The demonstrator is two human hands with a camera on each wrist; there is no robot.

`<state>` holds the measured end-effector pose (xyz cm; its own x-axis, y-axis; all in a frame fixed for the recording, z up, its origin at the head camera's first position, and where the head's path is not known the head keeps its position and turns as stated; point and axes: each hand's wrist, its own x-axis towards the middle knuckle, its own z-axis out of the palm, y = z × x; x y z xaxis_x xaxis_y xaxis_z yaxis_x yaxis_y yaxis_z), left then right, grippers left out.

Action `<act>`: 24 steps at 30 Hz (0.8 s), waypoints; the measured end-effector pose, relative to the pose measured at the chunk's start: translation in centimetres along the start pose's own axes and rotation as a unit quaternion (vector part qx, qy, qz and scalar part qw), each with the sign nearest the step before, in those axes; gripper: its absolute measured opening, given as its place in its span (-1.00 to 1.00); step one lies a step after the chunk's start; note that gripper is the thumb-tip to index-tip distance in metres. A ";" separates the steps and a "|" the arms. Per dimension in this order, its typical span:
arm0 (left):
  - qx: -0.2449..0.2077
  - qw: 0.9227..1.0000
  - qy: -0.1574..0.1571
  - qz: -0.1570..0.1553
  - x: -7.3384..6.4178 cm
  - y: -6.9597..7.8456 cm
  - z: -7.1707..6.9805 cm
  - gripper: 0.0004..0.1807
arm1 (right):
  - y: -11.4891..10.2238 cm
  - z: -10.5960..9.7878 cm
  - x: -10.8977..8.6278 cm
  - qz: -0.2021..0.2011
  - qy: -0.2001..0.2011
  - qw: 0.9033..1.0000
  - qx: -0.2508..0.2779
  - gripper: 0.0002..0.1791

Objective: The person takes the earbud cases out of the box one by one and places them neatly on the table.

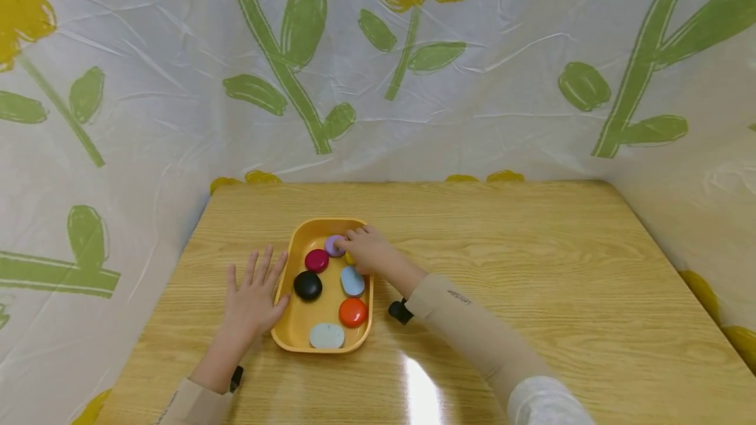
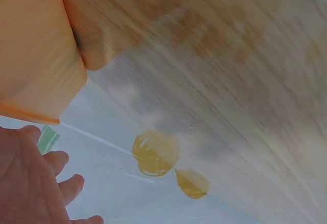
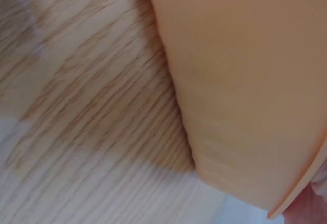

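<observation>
A shallow yellow-orange tray (image 1: 302, 344) stands on the table with smooth, stone-like rounded pieces in it. My left hand (image 1: 251, 300) lies along the tray's left side with fingers spread, thumb and fingertip right at the rim. Over the far right corner reaches my right hand (image 1: 375, 253), its fingertips on the lilac piece (image 1: 332, 246); the hand partly covers a yellow piece (image 1: 349, 258), and its exact grip cannot be told. Nearby lie a crimson piece (image 1: 316, 260), a black one (image 1: 308, 286) and a light blue one (image 1: 352, 282). Closer to me are a red-orange piece (image 1: 353, 312) and a pale grey-blue oval (image 1: 327, 336).
The wooden table (image 1: 502, 248) extends well to the right of the tray. A white cloth with flower prints (image 1: 472, 110) hangs behind it and at both sides. Both wrist views show the tray's outer wall (image 3: 240, 81) close up.
</observation>
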<state>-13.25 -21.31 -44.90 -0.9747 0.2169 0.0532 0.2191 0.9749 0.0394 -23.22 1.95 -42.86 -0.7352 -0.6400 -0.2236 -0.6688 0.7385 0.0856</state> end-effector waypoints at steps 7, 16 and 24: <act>0.001 1.000 -0.006 -0.002 0.1 0.0 0.1 -0.21 | -0.5 0.1 0.1 0.012 -0.023 1.000 -0.016 -0.49; -0.001 1.000 -0.015 -0.010 0.0 0.2 0.0 -0.23 | -0.8 0.3 0.1 0.007 0.005 1.000 0.025 -0.64; 0.001 1.000 -0.021 -0.010 0.1 0.3 0.1 -0.22 | 0.0 0.0 -0.3 -0.017 0.081 0.991 0.102 -0.54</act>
<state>-13.29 -20.98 -44.95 -0.9799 0.1991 0.0110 0.1994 0.9792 0.0381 -22.99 2.16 -42.81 -0.7317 -0.6788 -0.0619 -0.6697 0.7329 -0.1202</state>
